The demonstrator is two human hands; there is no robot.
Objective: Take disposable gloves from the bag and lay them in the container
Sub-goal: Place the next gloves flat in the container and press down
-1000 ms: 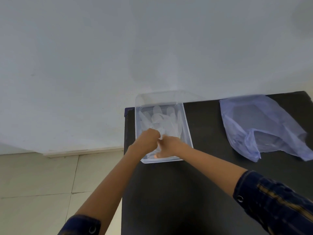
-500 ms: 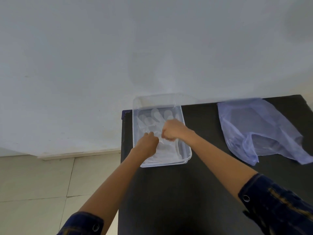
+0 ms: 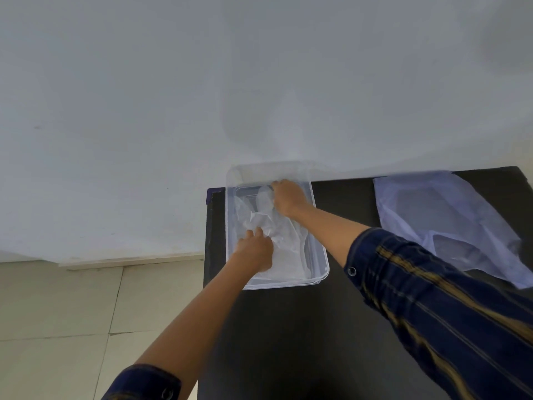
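Note:
A clear plastic container (image 3: pixel 322 264) stands at the far left of a black table (image 3: pixel 288 342). Thin translucent disposable gloves (image 3: pixel 285 243) lie crumpled inside it. My left hand (image 3: pixel 255 249) rests in the near half of the container, fingers curled down onto the gloves. My right hand (image 3: pixel 288 197) is at the far end of the container, pinching the finger end of a glove. A pale blue plastic bag (image 3: pixel 444 220) lies flat on the table to the right, its mouth facing me.
A white wall rises right behind the table. The table's left edge (image 3: pixel 209 241) runs just beside the container, with beige floor tiles (image 3: pixel 57 313) below. My dark checked sleeves cover the near right.
My right hand has moved from the middle of the container to its far end, stretching a glove out. My left hand has stayed near the front, pressing on the gloves.

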